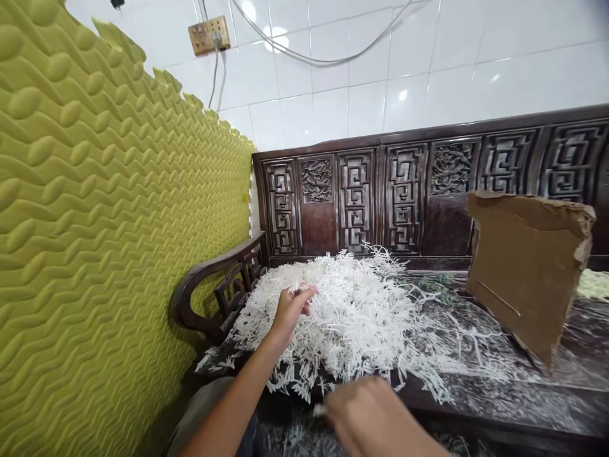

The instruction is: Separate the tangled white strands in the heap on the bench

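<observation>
A big heap of white branching sprigs point(352, 317), which look like plastic, covers the left end of a dark wooden bench seat. My left hand point(294, 308) is over the heap's left part, its fingers curled and thumb drawn in. White strands lie all around those fingertips, so what they pinch cannot be made out. Lower, in front of the seat's front edge, my right hand point(364, 409) is closed and slightly blurred by motion. A small white piece point(320, 410) pokes out from its finger side; its exact shape is smeared.
A torn cardboard piece point(528, 273) stands on the seat at right. The carved bench back point(318, 228) runs behind, with a curved armrest point(190, 298) at left. Yellow foam matting point(118, 222) rises on the left. White bits and powder litter the seat.
</observation>
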### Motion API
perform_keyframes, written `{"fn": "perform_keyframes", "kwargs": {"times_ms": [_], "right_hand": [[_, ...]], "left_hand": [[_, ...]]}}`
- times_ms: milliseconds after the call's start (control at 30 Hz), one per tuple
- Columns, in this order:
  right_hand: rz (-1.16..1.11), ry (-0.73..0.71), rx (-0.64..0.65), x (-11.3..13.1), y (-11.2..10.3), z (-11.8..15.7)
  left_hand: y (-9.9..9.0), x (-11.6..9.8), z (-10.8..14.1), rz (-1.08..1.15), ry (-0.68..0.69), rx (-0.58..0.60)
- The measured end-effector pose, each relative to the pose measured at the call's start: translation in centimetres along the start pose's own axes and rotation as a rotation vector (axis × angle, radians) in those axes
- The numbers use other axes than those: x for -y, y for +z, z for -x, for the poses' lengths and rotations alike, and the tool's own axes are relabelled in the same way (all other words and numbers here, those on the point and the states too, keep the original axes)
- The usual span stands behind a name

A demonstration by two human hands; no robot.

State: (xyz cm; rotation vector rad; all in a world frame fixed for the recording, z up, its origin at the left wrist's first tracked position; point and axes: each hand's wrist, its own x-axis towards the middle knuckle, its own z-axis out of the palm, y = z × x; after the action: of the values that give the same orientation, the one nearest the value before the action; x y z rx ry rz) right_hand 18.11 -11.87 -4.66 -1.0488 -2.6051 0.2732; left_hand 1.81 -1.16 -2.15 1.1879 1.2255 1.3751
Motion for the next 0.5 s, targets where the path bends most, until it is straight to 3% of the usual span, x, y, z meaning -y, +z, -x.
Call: {"fn": "perform_keyframes", "kwargs": {"times_ms": [100,167,300,500], "right_hand": [[-0.017,0.258,-0.228,-2.4,-3.1,-0.1],[-0.038,0.360,-0.314,-3.5,-4.3,-0.2],[-0.172,0.416,-0.290,-3.4,-4.2,-1.1],[-0.105,0.375,-0.236,-2.0,-2.5,-2.6]], "left_hand": [[-0.2,0.0,0.3,0.001,0.008,0.001],[-0.3,-0.1,0.6,-0.005,-0.003,-0.003],[0.0,-0.2,1.3,0.000,0.017,0.037],[0.9,0.2,2.4,-0.072,0.166,0.316]]}}
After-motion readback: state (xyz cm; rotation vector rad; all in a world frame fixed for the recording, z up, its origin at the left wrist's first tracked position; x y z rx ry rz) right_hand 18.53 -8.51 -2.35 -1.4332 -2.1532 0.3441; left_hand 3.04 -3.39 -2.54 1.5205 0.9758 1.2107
